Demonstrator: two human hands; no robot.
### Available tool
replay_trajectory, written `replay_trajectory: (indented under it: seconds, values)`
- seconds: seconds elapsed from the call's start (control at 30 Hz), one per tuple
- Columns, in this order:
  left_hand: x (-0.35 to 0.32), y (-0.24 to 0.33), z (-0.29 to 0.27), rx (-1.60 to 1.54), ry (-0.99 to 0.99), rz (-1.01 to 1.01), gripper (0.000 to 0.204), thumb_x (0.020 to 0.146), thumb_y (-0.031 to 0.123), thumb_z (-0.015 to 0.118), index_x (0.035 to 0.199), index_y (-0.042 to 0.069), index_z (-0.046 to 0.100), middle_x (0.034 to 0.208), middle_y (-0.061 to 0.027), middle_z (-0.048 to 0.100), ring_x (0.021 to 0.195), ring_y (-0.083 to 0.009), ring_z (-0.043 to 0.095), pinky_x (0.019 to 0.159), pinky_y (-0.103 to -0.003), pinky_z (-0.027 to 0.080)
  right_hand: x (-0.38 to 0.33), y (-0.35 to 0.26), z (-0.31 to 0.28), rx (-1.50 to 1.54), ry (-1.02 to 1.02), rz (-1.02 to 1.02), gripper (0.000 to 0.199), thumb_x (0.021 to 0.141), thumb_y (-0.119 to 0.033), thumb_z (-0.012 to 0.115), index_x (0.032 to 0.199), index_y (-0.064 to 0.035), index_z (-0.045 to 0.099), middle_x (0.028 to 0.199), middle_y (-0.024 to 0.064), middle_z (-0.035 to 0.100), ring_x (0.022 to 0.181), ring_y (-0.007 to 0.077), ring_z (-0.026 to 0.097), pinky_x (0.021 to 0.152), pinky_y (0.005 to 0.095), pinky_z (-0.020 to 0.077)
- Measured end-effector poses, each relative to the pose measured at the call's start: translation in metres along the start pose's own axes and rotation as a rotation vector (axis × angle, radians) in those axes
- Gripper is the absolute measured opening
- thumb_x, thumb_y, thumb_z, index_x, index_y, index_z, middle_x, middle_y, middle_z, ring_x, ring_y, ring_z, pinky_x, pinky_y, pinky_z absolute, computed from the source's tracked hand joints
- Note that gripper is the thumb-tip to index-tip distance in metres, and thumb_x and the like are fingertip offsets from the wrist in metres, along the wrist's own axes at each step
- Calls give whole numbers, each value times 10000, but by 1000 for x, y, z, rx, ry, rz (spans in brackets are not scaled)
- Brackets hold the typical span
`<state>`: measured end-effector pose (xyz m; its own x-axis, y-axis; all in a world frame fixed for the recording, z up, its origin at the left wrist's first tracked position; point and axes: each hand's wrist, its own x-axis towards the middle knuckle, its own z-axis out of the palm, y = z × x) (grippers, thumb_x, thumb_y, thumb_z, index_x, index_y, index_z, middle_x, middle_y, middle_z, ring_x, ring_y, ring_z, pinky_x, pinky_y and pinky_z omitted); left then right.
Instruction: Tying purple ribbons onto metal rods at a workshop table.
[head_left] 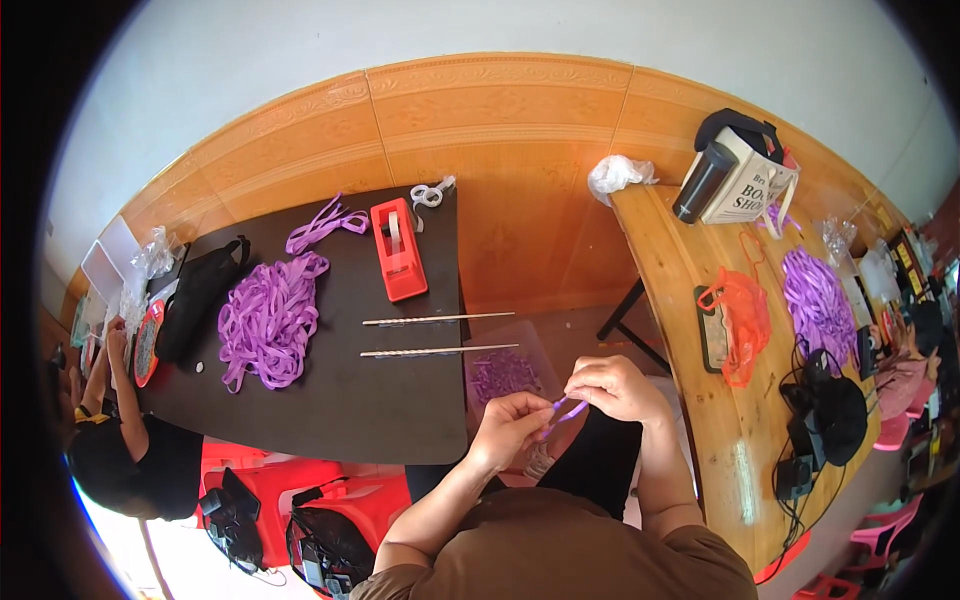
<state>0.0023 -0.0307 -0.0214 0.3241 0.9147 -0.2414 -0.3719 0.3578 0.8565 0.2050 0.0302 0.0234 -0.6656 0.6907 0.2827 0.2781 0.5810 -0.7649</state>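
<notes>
Both my hands meet over my lap, between the two tables. My left hand pinches a short piece of purple ribbon between thumb and fingers. From the right, my right hand grips the same ribbon close to the left fingertips, and a strip hangs below. Under my hands, a clear plastic bin holds many small purple pieces. Two thin metal rods lie side by side on the dark table, their ends jutting past its edge toward the bin.
On the dark table are a purple ribbon heap, a red tape dispenser, white scissors and a black bag. The wooden table bears a red plastic bag, a phone, a dark bottle and more ribbon. People sit at both sides.
</notes>
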Motion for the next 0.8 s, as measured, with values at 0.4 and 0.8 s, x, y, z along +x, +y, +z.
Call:
replay_trajectory:
  seconds: [0.4,0.8]
  values:
    - [6,-11,-10,40,11,-65,77,858,103,622,832,32,636,651,-5,602,521,-44,529,444,-163,377,0,27,12,3,189,68,240,735,-36,666,970,-16,619,1019,113,596,982,235,552,830,325,424]
    - [5,-11,-5,-210,-49,-159,73,863,100,616,852,29,630,671,-32,617,528,-86,565,482,-182,429,-14,28,63,-145,520,-84,263,618,62,656,862,-34,650,954,83,638,826,227,590,716,316,418]
